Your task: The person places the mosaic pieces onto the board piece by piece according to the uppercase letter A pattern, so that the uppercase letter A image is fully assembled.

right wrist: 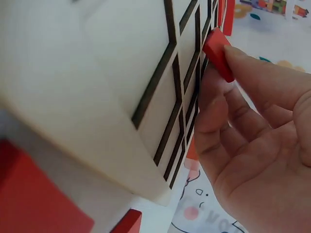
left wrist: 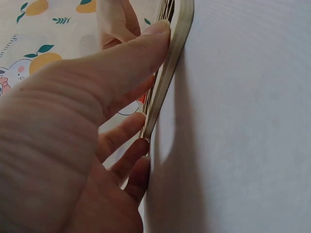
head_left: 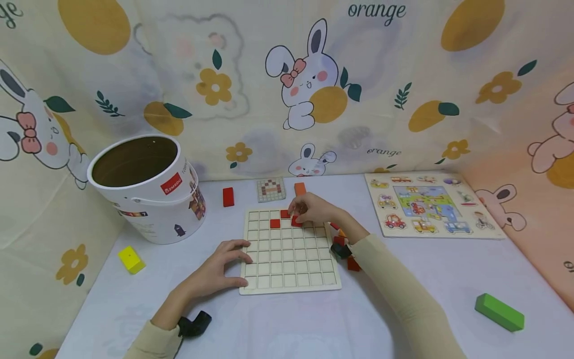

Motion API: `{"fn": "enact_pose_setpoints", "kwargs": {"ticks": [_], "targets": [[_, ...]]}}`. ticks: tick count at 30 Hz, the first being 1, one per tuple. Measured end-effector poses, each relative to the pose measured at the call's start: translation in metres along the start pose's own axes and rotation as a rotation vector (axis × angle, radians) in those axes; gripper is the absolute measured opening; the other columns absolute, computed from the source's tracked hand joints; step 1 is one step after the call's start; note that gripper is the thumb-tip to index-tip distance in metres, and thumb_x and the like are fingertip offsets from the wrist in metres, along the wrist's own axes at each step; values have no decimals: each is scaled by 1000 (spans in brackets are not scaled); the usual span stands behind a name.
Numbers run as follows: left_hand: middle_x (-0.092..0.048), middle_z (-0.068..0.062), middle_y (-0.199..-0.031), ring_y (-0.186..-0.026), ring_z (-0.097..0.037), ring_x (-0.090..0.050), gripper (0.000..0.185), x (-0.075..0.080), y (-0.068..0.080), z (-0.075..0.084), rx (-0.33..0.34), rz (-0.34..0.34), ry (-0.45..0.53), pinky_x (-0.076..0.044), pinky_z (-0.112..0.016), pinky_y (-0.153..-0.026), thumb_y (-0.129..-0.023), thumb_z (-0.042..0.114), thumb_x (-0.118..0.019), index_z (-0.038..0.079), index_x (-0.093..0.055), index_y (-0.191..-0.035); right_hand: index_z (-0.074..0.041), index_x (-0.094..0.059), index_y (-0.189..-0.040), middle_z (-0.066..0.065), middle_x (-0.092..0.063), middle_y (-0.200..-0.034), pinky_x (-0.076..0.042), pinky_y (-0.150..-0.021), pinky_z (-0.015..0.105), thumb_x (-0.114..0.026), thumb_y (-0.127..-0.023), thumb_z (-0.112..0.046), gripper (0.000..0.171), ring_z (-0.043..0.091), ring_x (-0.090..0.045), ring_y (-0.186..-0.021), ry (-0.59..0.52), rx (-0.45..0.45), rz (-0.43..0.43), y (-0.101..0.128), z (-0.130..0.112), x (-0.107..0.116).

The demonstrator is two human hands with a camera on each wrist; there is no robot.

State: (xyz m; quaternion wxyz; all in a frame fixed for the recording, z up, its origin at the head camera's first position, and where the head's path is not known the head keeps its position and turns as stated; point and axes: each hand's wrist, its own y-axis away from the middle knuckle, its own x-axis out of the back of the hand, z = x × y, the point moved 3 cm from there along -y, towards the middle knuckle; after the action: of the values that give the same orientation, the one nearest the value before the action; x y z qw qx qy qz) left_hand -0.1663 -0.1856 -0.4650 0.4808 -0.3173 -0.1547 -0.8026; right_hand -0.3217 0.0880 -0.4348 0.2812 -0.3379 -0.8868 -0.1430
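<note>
Right wrist view only: right hand (right wrist: 262, 145) fingers pinch red tile (right wrist: 218, 53), tilted over grid board (head_left: 289, 249); left hand (head_left: 215, 271) flat on board edge.

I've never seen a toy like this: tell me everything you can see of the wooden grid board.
The grid board is a pale wooden square tray of small square cells, lying flat on the table. Most cells are empty; two red tiles sit near its far edge. The left hand rests against its near-left edge, and the right hand pinches another red tile over it.
</note>
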Motion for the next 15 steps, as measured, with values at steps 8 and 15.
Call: {"fn": "enact_pose_setpoints", "kwargs": {"ticks": [8,15], "targets": [[-43,-3,-150,-143,-32,-29,38,0,0,0,12,1,-1,-29,-60,-113,-76,30,-87,26,-68,-108,1,-72,-97,5,-66,-86,-50,-72,27,-70,-88,5,11,17,-55,-77,57,-54,11,4,-1,1],[-43,-3,-150,-143,-32,-29,38,-1,-1,0,26,0,-5,-29,-60,-113,-75,29,-88,27,-68,-108,0,-72,-103,6,-63,-86,-51,-72,28,-70,-88,4,16,17,-56,-77,77,-72,12,6,1,0]]}}
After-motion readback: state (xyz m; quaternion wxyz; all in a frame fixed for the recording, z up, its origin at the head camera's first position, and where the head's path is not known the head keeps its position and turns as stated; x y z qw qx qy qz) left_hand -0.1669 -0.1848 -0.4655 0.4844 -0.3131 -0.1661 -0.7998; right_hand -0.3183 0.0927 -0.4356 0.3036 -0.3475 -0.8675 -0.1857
